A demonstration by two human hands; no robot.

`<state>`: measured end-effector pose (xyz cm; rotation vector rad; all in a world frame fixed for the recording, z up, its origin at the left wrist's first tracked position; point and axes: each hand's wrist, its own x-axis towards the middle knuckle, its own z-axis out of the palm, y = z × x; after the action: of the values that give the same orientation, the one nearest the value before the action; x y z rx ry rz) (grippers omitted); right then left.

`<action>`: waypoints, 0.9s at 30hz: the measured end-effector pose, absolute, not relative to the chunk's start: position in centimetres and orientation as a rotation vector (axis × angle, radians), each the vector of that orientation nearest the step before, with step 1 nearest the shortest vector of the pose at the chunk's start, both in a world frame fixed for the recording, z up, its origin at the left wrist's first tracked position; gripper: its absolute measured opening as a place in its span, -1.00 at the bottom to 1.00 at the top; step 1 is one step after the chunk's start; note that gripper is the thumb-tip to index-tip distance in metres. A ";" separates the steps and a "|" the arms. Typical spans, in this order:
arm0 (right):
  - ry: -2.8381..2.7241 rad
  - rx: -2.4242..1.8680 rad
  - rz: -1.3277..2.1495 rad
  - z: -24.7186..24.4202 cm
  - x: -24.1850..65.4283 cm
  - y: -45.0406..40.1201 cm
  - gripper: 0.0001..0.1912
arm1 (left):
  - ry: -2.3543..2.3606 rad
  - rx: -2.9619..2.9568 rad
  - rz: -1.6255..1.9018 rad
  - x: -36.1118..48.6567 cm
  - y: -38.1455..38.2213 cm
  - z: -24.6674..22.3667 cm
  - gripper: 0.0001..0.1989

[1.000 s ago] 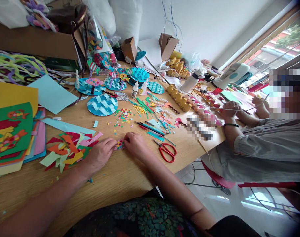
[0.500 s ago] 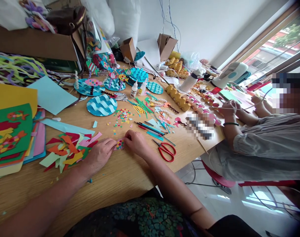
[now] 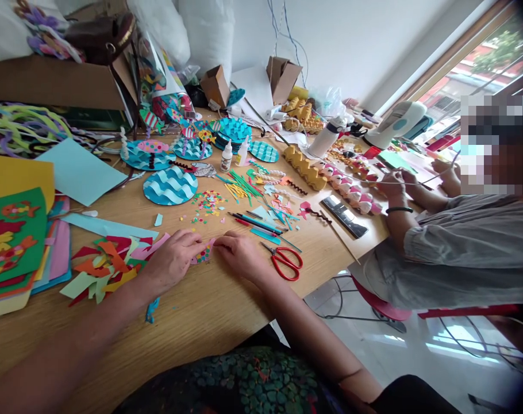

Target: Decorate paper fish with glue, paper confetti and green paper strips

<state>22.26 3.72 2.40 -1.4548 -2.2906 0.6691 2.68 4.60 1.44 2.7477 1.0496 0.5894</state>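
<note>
From where I'm standing, the dotted pink paper (image 3: pixel 202 255) lies low over the tabletop (image 3: pixel 227 316), between the person's two hands. The left hand (image 3: pixel 173 261) has its fingers closed on the near-left side; the right hand (image 3: pixel 239 256) has its fingertips drawn together at the other end, though whether they pinch it or only rest there I can't tell. It looks like next to no weight, thin and bendy, with small dots that I'd guess could lift or smear if rubbed. I'd take it by the plain edges, lightly, since a firm squeeze might crease it. Red-handled scissors (image 3: pixel 287 263) lie just beside the right hand, and loose paper dots (image 3: pixel 208 201) are scattered beyond. As for writing, the white bottle (image 3: pixel 226 158) carries a printed label and the small cardboard box (image 3: pixel 215 86) a pale sticker, but both are too small for me to read
</note>
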 end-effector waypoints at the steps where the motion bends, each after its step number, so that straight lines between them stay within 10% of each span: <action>1: -2.292 -1.444 0.660 2.2 22.2 3.7 -0.71 | 1.042 2.750 0.572 2.9 4.7 1.6 -0.63; 27: -2.132 -1.561 0.678 1.2 20.7 4.4 -0.74 | 1.057 2.663 0.669 3.6 5.5 0.5 -0.70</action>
<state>20.74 4.39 1.20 -1.5611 -2.1325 0.6783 3.57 5.49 0.51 2.6632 1.0568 0.6695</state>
